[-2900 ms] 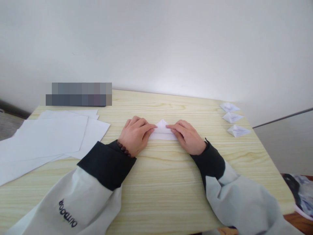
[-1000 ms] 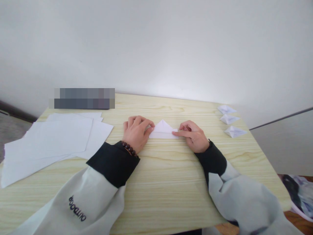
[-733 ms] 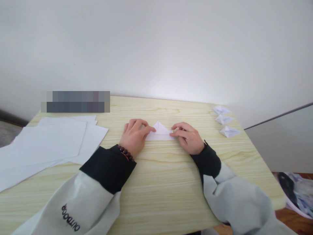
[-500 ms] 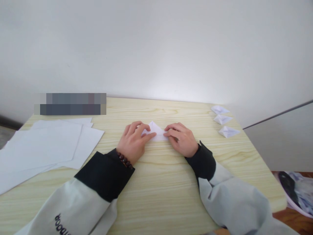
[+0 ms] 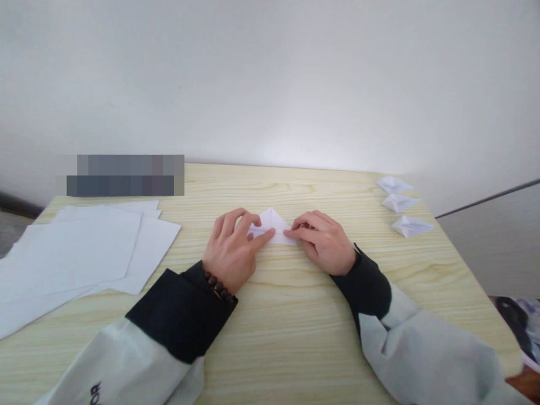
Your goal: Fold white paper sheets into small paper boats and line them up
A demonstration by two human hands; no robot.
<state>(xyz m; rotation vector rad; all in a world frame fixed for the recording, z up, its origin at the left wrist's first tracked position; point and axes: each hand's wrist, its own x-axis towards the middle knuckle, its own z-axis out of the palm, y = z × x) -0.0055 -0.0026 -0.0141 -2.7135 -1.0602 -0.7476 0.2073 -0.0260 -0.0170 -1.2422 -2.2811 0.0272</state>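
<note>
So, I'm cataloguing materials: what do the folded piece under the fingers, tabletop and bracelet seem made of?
Folded piece: matt white paper, by its crease lines.
Tabletop: pale wood or laminate, smooth-looking, grain showing.
Bracelet: dark round beads, perhaps wood; finish unclear at this size.

Bare tabletop [image 5: 291, 332] lies between the right hand [image 5: 327, 242] and folded papers [image 5: 400, 203] (loose sheets [image 5: 80, 247] crowd the left)

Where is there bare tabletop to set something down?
Bare tabletop lies between the left sleeve and right sleeve, on the near side; behind the folded paper, up to the wall; and, narrower, between the right hand and the three folded pieces. Crowded: the left, with white sheets and a pixelated dark object beyond.
</note>
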